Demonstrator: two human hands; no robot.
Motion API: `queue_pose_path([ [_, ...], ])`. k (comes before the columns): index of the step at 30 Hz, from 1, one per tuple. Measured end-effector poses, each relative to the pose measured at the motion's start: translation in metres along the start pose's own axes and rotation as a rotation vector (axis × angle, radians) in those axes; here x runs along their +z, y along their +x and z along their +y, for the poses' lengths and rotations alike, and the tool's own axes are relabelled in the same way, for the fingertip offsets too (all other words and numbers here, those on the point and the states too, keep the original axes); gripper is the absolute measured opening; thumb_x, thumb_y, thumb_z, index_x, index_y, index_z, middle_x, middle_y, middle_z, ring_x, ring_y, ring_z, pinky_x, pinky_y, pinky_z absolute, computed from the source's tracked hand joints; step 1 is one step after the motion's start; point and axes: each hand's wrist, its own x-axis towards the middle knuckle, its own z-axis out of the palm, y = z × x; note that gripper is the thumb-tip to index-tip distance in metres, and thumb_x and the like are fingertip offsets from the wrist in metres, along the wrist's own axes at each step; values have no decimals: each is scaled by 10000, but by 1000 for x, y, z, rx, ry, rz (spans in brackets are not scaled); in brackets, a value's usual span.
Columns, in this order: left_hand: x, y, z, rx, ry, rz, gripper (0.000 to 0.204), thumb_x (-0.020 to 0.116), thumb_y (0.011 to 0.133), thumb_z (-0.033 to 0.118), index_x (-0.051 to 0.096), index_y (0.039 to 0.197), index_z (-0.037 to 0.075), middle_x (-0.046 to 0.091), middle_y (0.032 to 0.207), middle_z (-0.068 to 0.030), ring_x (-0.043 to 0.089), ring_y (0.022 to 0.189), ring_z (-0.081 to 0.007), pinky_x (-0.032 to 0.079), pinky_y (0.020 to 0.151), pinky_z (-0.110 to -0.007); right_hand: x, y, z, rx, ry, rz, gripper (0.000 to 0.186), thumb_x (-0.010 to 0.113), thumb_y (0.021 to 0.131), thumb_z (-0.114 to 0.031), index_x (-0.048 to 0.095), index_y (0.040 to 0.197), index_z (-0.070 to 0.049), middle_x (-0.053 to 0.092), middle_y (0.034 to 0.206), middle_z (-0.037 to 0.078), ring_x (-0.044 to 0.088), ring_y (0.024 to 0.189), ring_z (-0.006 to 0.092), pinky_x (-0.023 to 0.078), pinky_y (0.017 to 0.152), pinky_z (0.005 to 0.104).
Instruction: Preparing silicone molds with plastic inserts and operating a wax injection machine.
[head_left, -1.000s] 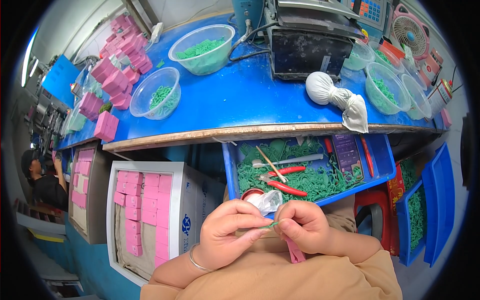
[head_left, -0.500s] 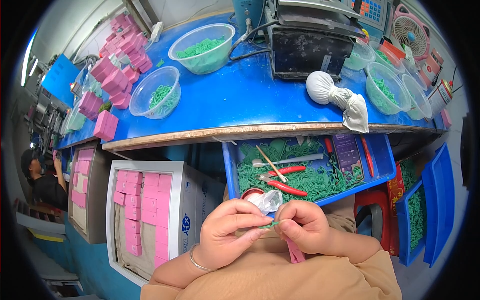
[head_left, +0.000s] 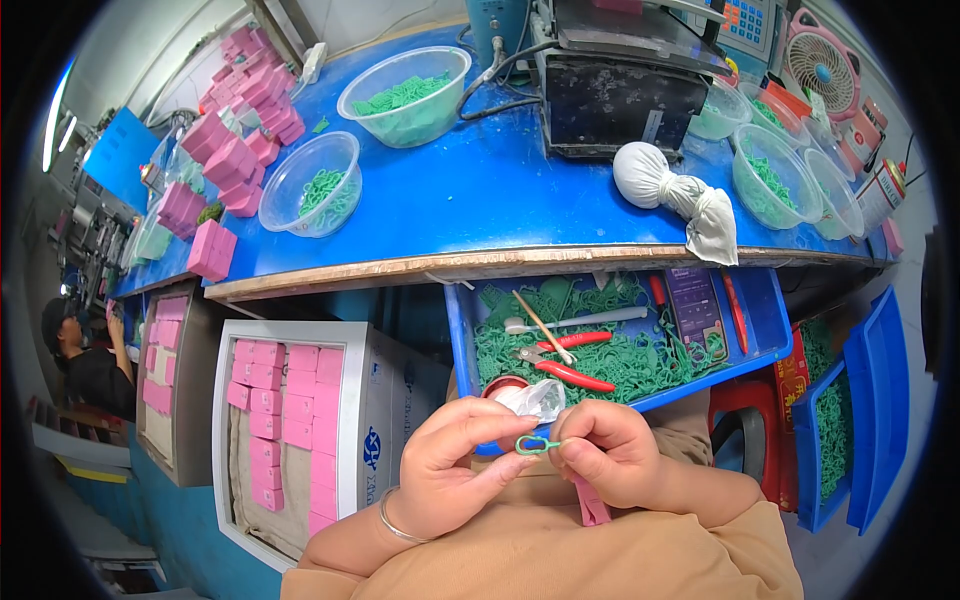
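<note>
In front of my body, my left hand (head_left: 455, 458) pinches the left end of a small green loop-shaped piece (head_left: 532, 444) between thumb and fingertips. My right hand (head_left: 612, 455) has its thumb and forefinger closed at the piece's other end. Below the right hand's fingers sticks out a pink block (head_left: 593, 504), partly covered by that hand; it seems to rest in its curled fingers. Just beyond the hands, a clear plastic bag (head_left: 538, 402) lies by the open blue drawer (head_left: 775, 350), which is full of green loose pieces.
Inside the drawer lie red-handled cutters (head_left: 575, 376), a toothbrush (head_left: 590, 320), a wooden stick and a phone (head_left: 696, 305). Clear bowls (head_left: 310, 185) of green pieces and a white cloth bundle (head_left: 672, 190) stand on the blue table. Pink blocks (head_left: 265, 425) fill a box at left. Another person sits far left.
The green piece has turned between my fingers: it was seen nearly edge-on and now its open loop shows. Both hands have stayed almost in place.
</note>
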Motion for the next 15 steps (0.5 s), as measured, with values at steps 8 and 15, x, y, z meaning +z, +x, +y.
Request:
queue_pose_path([
  [8, 1, 2, -3, 40, 10, 15, 307, 683, 687, -64, 632, 984, -6, 590, 902, -102, 569, 767, -150, 466, 674, -245, 0, 1, 0, -10, 12, -7, 102, 537, 865, -66, 491, 795, -8, 475, 671, -9, 397, 568, 36, 331, 482, 206],
  [15, 1, 2, -3, 58, 4, 12, 311, 672, 690, -78, 631, 989, -4, 577, 924, -104, 567, 795, -153, 476, 676, -240, 0, 0, 1, 11, 49, -7, 92, 525, 872, -63, 489, 804, -13, 473, 686, -15, 397, 580, 29, 333, 489, 198],
])
